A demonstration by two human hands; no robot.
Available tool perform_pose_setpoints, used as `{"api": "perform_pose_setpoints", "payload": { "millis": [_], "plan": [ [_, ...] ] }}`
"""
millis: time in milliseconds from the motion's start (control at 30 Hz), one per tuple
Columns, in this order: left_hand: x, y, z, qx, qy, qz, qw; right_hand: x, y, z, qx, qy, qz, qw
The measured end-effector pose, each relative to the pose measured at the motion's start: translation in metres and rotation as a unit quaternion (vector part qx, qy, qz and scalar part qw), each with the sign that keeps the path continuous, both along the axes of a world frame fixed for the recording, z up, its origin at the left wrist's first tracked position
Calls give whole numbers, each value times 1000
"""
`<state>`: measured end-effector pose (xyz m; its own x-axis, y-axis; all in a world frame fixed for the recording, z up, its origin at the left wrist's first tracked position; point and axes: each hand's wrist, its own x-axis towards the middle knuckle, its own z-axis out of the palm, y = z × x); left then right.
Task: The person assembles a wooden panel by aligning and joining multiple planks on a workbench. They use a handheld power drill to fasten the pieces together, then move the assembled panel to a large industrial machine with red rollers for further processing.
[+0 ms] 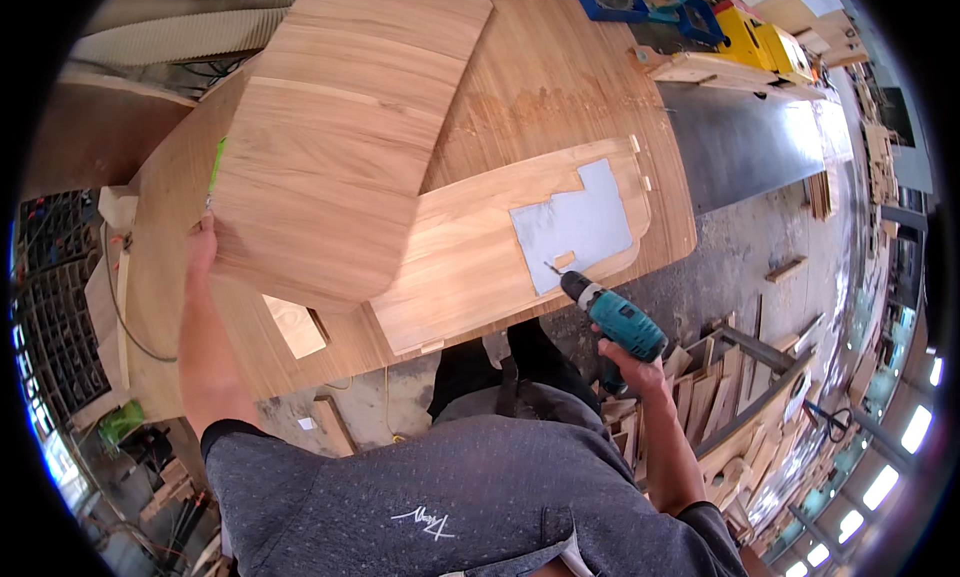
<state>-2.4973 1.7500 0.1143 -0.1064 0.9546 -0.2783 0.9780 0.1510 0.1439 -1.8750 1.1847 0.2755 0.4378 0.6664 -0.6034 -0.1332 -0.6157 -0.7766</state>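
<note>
My left hand (202, 245) grips the left edge of a large rounded wooden panel (330, 147), which is lifted and tilted above the workbench. My right hand (630, 362) holds a teal and black cordless drill (612, 315) with its bit pointing up-left toward the bench edge. Under the raised panel lies a flat wooden template panel (470, 267) with a stepped cut-out (575, 222) that shows grey through it.
The wooden workbench top (560, 87) carries both panels. A dark grey surface (740, 147) lies to the right, with yellow and blue tools (760, 37) behind it. Wood offcuts (740, 417) pile up on the floor at right. A green object (120, 422) sits low left.
</note>
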Motion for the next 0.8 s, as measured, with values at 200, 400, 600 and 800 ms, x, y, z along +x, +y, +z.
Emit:
{"api": "perform_pose_setpoints", "payload": {
  "millis": [200,400,600,800],
  "plan": [
    [-7,37,-31,65,1,46,997,-36,29,0,37,-141,81,986],
    [17,18,-28,87,48,38,994,-44,60,6,16,-158,101,982],
    [101,-26,41,238,29,-23,971,-47,76,8,26,-176,119,977],
    [301,-161,35,142,-256,-360,886,-45,84,6,41,-172,138,974]
  ]
}}
